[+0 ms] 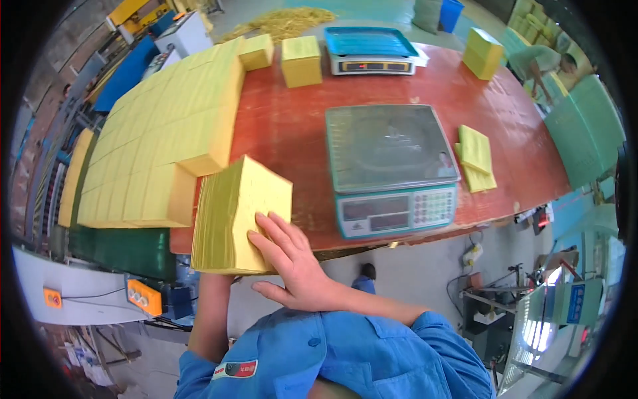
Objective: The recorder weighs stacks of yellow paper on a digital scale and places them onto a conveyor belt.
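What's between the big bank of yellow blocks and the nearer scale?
The head view shows a yellow stack with the right hand on it, then a strip of red tabletop before the nearer scale.

The person's right grip [291, 265] lay on a yellow stack [232, 206], fingers extended, thumb apart. The left forearm [211, 312] reached the stack's lower edge; the left grip was hidden. The stack was tilted at the near side of the red tabletop [286, 139], beside packed yellow rows [163, 126]. A scale [392, 149] stood to its right, with two overlapping bundles [476, 151] beyond. Farther back stood a second scale [372, 66] bearing a blue tray [369, 41].
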Tool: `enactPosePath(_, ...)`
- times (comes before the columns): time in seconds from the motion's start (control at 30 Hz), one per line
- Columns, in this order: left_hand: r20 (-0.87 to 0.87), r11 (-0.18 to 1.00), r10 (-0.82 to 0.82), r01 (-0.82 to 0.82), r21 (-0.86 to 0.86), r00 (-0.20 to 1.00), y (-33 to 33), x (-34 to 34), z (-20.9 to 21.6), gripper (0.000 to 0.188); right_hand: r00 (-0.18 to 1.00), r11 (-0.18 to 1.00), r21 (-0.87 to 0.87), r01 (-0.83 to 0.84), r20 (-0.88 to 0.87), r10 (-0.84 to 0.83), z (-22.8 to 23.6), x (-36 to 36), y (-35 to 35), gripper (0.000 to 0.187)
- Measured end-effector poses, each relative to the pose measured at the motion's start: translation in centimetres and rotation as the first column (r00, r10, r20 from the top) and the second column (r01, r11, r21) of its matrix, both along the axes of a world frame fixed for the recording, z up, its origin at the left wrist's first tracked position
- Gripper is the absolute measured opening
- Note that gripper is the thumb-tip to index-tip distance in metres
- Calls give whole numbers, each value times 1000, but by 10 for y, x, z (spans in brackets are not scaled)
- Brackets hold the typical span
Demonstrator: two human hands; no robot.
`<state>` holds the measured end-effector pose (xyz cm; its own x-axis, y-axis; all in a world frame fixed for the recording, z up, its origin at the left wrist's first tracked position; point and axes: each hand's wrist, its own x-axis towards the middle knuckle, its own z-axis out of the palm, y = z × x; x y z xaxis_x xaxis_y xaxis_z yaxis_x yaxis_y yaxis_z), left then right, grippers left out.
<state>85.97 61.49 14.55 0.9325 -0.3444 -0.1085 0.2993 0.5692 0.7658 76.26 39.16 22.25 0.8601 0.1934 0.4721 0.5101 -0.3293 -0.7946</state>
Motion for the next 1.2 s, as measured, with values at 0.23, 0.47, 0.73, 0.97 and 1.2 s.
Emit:
enactPosePath(0.23, 118, 667, -434, 407, -624, 893, -279, 35, 44, 47, 807, 738, -369, 564, 435, -400, 63, 30, -168, 78)
enactPosePath(0.47, -274, 768, -353, 110, -630, 895, -349, -3, 36, 54, 885, 677, -572, 464, 275, -375, 69, 59, -262, 68)
enactPosePath(0.73, 194, 159, -300, -152, 976, 934, -91, 128, 70, 56, 935, 593, -725, 351, 238, -262, 65, 55, -247, 65)
enactPosePath(0.97, 227, -577, -164, -280, 767, 960, -2, 261, 55, 103, 885, 767, -483, 422, 403, -234, 97, 31, -178, 43)
enactPosePath(1.2, 299, -511, -455, -521, 684, 839, -4, 276, 27, 108, 997, 933, -355, 58, 65, -37, 55, 53, -78, 40)
